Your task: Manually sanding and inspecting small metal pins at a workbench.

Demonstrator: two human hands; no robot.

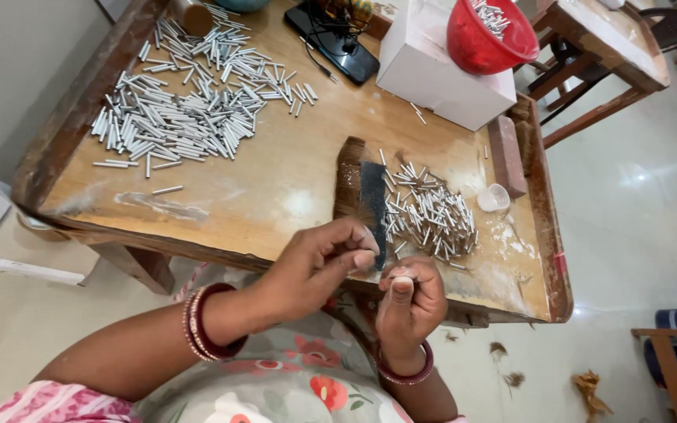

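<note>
Left hand: reaches in from the left, wrist bent, fingers curled, tips pinched on a small bit of brown hair at the table's near edge.
Right hand: comes up from below, closed like a fist, thumb on top, pressed on something tiny; too small to tell what.
Hands together: fingertips almost touching, just in front of the body.
Bangles: dark red and beaded, on the left wrist; one more dark red on the right.
Brown hair bundle: flat on the wooden table, just above the left hand.
Dark comb: beside the bundle, on its right.
Small pile of metal tubes: right of the comb, near the right hand.
Big pile of metal tubes: far side, well apart from both hands.
Red bowl: sits on a white box, with tubes inside.
</note>
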